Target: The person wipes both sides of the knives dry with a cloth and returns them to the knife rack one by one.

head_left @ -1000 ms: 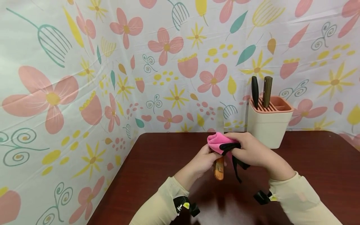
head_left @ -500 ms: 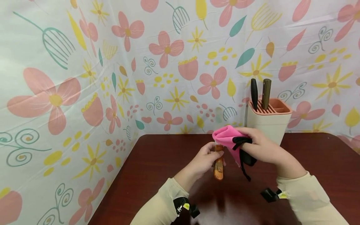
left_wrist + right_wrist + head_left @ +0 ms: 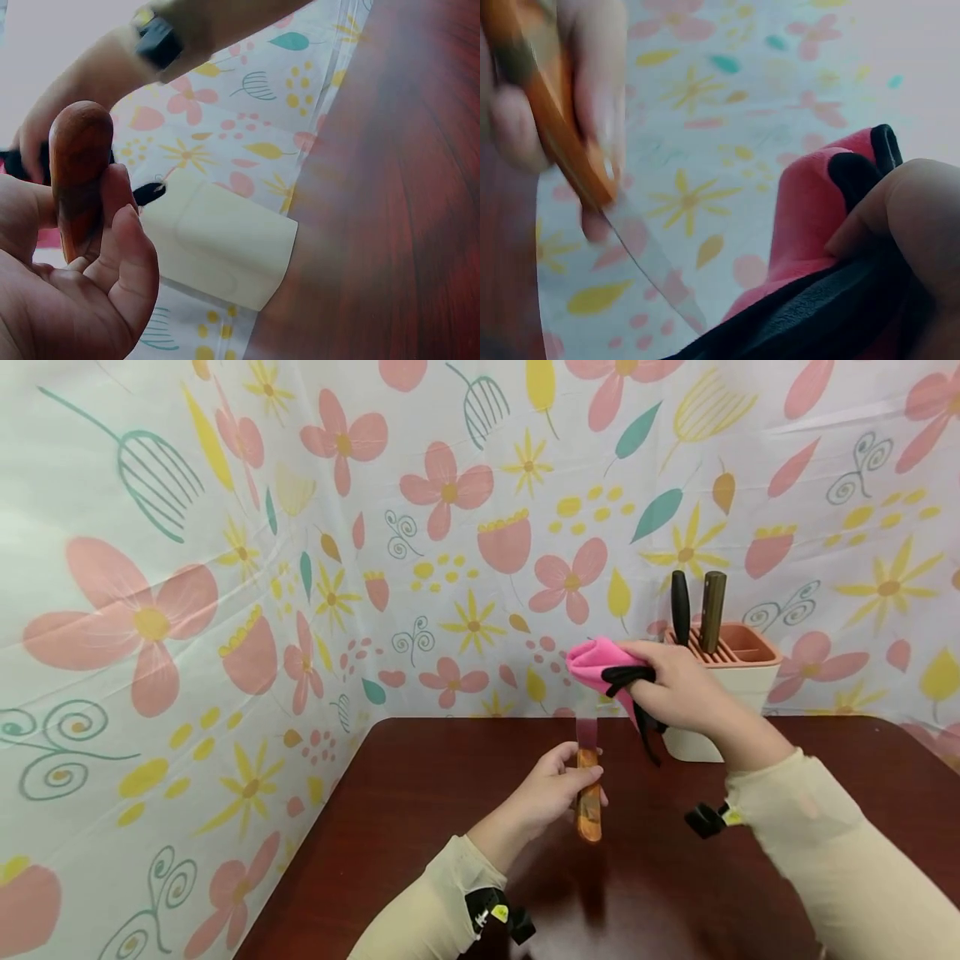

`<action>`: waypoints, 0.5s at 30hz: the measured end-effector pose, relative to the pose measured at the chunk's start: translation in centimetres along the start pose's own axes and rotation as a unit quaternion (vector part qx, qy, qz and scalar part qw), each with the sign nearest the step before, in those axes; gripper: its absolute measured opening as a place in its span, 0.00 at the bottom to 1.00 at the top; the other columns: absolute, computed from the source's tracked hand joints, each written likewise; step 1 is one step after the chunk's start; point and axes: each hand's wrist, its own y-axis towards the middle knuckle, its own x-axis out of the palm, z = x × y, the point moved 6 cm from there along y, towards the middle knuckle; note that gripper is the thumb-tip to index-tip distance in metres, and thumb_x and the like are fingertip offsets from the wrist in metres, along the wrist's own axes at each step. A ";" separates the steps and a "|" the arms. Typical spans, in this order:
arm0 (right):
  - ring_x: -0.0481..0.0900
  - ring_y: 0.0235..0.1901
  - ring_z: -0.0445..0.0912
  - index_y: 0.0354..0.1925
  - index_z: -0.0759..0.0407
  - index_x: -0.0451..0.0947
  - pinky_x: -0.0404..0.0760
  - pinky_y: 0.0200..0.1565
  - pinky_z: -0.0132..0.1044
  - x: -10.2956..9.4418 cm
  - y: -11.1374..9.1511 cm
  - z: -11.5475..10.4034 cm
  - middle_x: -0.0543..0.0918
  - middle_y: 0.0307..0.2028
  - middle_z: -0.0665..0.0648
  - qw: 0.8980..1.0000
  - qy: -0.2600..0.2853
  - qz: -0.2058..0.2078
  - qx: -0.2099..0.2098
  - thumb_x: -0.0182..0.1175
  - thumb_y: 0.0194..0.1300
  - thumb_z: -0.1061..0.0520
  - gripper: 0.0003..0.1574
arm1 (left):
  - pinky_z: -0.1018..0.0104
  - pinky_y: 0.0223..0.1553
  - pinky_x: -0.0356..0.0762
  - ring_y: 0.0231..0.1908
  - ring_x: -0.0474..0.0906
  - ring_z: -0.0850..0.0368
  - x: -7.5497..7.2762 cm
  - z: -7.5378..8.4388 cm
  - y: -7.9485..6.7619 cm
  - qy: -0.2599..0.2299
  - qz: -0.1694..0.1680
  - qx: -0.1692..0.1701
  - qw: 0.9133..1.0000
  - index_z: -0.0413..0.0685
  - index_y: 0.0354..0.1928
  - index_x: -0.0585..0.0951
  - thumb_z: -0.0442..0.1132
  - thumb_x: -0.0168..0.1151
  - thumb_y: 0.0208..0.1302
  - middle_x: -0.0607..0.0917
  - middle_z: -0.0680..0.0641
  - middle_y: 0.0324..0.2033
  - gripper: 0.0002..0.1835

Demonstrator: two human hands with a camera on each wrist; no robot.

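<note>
My left hand (image 3: 551,789) grips a knife by its orange-brown handle (image 3: 588,810), thumb lying across the front. The blade (image 3: 587,732) points up and away, thin and shiny, and shows bare above the handle. Beyond it, my right hand (image 3: 678,689) holds a folded pink cloth (image 3: 596,664) with black edging and a hanging black strap. In the right wrist view the blade (image 3: 656,259) runs down to the cloth (image 3: 802,217), which overlaps its tip end. The left wrist view shows the rounded handle end (image 3: 82,150) between thumb and fingers.
A cream knife block (image 3: 697,746) with a salmon slotted top stands at the back right, partly behind my right hand. A black-handled knife (image 3: 680,610) and a brown-handled knife (image 3: 711,610) stand in it. A flowered cloth backdrop (image 3: 450,568) rises behind the dark red table (image 3: 420,793).
The pink cloth has left the blade's base near the handle and moved up and slightly right with my right hand. My left hand has stayed nearly still on the knife.
</note>
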 end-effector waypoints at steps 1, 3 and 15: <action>0.72 0.26 0.45 0.62 0.51 0.81 0.70 0.33 0.39 0.0 0.8 0.2 0.88 0.35 0.56 1.000 -0.013 -0.006 0.005 0.57 0.64 0.64 0.28 | 0.63 0.25 0.82 0.26 0.84 0.59 0.1 -0.1 0.0 -0.001 0.001 -0.001 1.000 0.50 0.60 0.73 0.41 0.57 0.76 0.85 0.50 0.25 0.14; 0.73 0.27 0.47 0.60 0.52 0.81 0.69 0.34 0.41 0.2 2.4 0.5 0.87 0.36 0.56 0.999 -0.040 -0.017 0.001 0.57 0.64 0.64 0.27 | 0.62 0.26 0.82 0.26 0.84 0.58 0.2 -0.2 0.0 -0.004 0.002 -0.003 1.000 0.51 0.60 0.74 0.41 0.58 0.76 0.85 0.50 0.25 0.14; 0.76 0.38 0.55 0.68 0.57 0.75 0.74 0.39 0.47 5.3 6.3 4.3 0.85 0.53 0.64 0.991 -0.069 -0.102 0.043 0.52 0.60 0.67 0.36 | 0.47 0.29 0.88 0.21 0.85 0.52 0.2 0.0 -0.2 -0.018 -0.007 -0.003 1.000 0.53 0.59 0.74 0.40 0.57 0.77 0.84 0.46 0.25 0.13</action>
